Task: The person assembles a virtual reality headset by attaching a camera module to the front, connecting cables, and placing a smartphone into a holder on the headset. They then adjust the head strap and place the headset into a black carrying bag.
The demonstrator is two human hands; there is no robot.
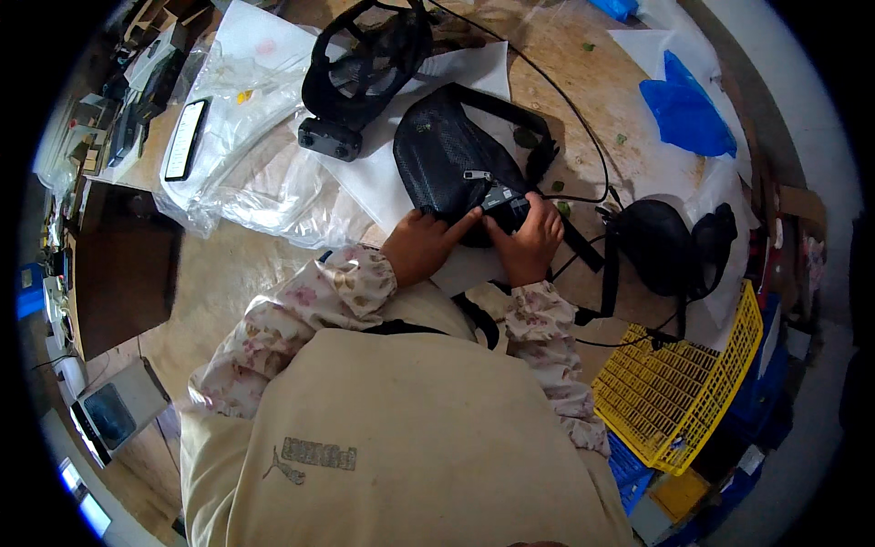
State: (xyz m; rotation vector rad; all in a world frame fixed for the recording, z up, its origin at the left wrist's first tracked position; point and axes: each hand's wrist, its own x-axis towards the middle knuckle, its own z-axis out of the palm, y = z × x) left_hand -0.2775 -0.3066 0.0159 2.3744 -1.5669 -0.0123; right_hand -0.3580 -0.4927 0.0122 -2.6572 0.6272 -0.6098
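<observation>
A black pouch bag [440, 155] with a mesh-like surface and a silver zipper pull lies on the table in front of me. My left hand [422, 244] grips its near edge, index finger reaching toward the opening. My right hand [531, 242] is closed around a small black box-shaped device [507, 208] at the bag's mouth, thumb on its near side. Part of the device is inside or behind the bag's edge; I cannot tell how deep it sits. A black strap [497, 103] runs from the bag's far side.
Beyond the bag stands a black headgear frame [360, 87] with a camera-like block. A phone [186, 139] and clear plastic bags [264, 196] lie left. To the right are another black pouch [652, 242], a thin cable [597, 146], blue plastic [685, 109] and a yellow basket [747, 351].
</observation>
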